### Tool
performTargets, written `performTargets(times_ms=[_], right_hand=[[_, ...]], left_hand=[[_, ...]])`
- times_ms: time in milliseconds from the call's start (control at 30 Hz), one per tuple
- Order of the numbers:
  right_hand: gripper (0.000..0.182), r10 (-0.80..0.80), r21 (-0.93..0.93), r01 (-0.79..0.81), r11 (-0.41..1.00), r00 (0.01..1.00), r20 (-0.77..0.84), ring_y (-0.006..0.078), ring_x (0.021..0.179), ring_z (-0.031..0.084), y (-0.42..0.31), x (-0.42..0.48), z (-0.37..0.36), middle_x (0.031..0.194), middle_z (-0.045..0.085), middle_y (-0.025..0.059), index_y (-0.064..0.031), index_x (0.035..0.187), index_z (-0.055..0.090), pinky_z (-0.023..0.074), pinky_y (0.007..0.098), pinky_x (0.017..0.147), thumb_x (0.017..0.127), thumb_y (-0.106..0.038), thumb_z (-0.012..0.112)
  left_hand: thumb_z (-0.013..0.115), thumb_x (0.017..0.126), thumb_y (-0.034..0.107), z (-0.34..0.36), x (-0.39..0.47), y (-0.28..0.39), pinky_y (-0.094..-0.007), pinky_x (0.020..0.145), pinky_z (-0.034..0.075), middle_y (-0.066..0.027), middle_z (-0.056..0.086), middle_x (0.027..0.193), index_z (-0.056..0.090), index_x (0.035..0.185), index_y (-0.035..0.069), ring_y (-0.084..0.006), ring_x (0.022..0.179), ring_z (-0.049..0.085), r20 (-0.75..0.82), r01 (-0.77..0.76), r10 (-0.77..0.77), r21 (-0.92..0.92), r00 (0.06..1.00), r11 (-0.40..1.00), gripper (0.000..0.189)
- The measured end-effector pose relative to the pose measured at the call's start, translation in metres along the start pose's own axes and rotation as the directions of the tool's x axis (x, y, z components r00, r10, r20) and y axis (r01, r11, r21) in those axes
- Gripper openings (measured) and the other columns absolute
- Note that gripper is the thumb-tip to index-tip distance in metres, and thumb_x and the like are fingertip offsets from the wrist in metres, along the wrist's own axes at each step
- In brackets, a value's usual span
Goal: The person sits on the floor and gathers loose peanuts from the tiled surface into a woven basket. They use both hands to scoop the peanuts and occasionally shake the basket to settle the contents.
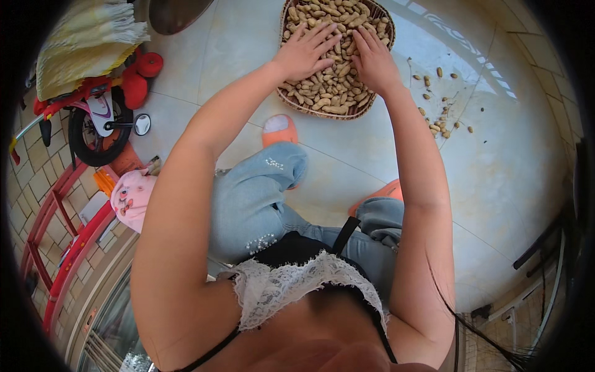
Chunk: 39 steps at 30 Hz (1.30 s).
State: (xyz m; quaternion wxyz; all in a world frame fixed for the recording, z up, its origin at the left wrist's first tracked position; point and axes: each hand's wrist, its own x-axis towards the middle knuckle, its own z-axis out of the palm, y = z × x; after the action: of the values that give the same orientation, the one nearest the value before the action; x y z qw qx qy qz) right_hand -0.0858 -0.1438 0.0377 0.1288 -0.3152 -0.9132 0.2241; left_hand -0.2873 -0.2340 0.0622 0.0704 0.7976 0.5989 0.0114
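Observation:
A shallow woven basket (288,103) rests on the tiled floor before me, heaped with unshelled peanuts (332,88). My left hand (304,53) lies palm down on the heap at the basket's left side, its fingers spread. On the right side my right hand (374,60) also rests on the peanuts, with its fingertips pointing away from me. The palms and whatever lies beneath them are hidden. No peanut is seen gripped in either hand.
Several loose peanuts (437,126) lie scattered on the pale tiles (492,186) to the right. A child's bicycle (100,121) with a yellow woven cloth (86,44) over it stands at left, near a red metal frame (76,255). Orange slippers (280,137) are on my feet.

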Motion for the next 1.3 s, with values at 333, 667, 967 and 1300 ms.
performTargets(times_ms=[333,667,967,1300], right_hand=[[0.059,0.068,0.141,-0.051,0.989,0.990,-0.120,0.0359,0.132,0.032,0.010,-0.009,-0.015,0.143,0.033,0.0193,-0.0012,0.136,0.037,0.0312,0.0405,0.109,0.083,-0.013,0.059],[0.059,0.117,0.286,-0.084,0.954,0.988,-0.100,0.0342,0.133,0.033,0.036,0.003,-0.005,0.145,0.032,0.0180,-0.0035,0.140,0.031,0.0317,0.0363,0.108,0.088,-0.014,0.055],[0.057,0.143,0.288,-0.097,0.953,0.980,-0.140,0.0365,0.130,0.036,0.022,-0.020,-0.008,0.141,0.036,0.0209,0.0003,0.135,0.038,0.0320,0.0401,0.108,0.083,-0.013,0.060],[0.060,0.019,0.204,-0.003,0.979,0.997,-0.076,0.0370,0.135,0.025,-0.024,-0.048,0.010,0.147,0.027,0.0167,-0.0093,0.140,0.034,0.0234,0.0488,0.110,0.090,-0.036,0.053]], left_hand=[[0.034,0.097,0.046,0.009,0.005,-0.002,-0.0512,0.113,0.008,-0.0049,0.013,0.155,0.019,0.148,0.022,-0.0226,0.143,0.011,0.008,0.033,-0.033,0.036,0.999,0.999,0.058],[0.039,0.093,0.046,-0.010,0.054,0.014,-0.0527,0.112,0.012,-0.0163,0.021,0.151,0.020,0.147,0.009,-0.0317,0.141,0.015,0.035,0.041,-0.038,-0.097,0.999,0.994,0.068],[0.039,0.094,0.044,-0.007,0.067,-0.001,-0.0536,0.112,0.008,-0.0130,0.018,0.153,0.019,0.148,0.011,-0.0310,0.142,0.012,-0.090,0.115,-0.112,0.029,0.990,0.993,0.066],[0.038,0.097,0.041,0.008,-0.027,-0.001,-0.0473,0.114,0.010,-0.0095,0.013,0.154,0.018,0.149,0.017,-0.0292,0.142,0.012,0.014,-0.023,0.026,-0.177,1.000,0.984,0.060]])
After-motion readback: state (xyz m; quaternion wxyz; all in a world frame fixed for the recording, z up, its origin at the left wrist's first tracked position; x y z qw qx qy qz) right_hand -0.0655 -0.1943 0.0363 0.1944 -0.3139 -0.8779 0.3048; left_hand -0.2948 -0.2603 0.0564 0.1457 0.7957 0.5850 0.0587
